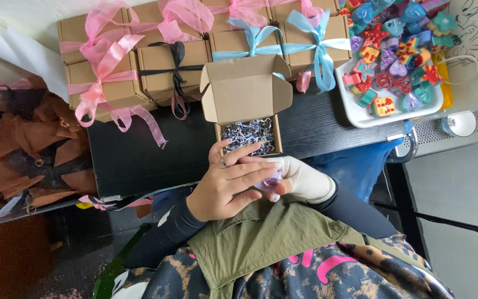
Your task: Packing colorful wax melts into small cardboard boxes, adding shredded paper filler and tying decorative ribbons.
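Head view, left to right: brown paper pieces (40, 144) piled at far left beside the black table (139, 155). On the table's far side, a stack of closed kraft boxes: those on the left tied with pink ribbon (103, 61), one with black ribbon (177, 69), those on the right with blue ribbon (316, 47). Open box (248, 119) stands at the table's near edge, lid flap up, blue-and-white paper shred (247, 134) inside.

Left hand (225, 185) is bare with a ring, fingers stretched out flat and close together, laid over the right hand's fingertips just below the open box. Right hand (300, 177) wears a white glove, fingers curled in toward the left palm. Small lilac piece (269, 181) sits between the two hands, pinched there; mostly hidden, so shape unclear. Which fingers actually carry it: cannot tell, both touch it. Piece is off the table, near the box's front wall, not inside it.

Right of the boxes: white tray (360, 116) heaped with coloured moulded shapes (396, 52), hearts and stars in red, teal, purple. Blue bag (358, 166) under the table edge. Olive jacket (261, 238) at bottom
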